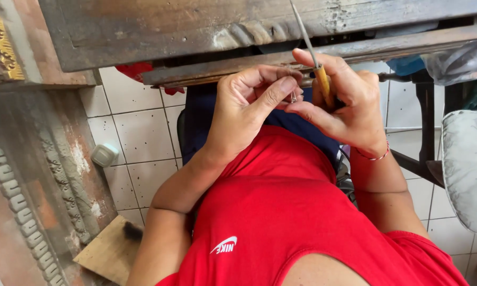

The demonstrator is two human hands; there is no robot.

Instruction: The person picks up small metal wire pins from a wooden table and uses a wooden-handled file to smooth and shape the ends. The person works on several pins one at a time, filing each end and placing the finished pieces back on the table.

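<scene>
Head view: small silvery metal piece sits pinched betw. thumb and fingertips of left hand, at the edge of a worn wooden bench. Right hand touches it from the right, fingers closed round a thin tool with yellow handle; metal shaft sticks up past the bench edge. Red-white bracelet on right wrist. Below the grip: red shirt w/ small white logo at chest, dark blue cloth behind. Left of grip: tiled floor, carved frame, small white plastic cap. Far right: pale patterned cushion.
</scene>
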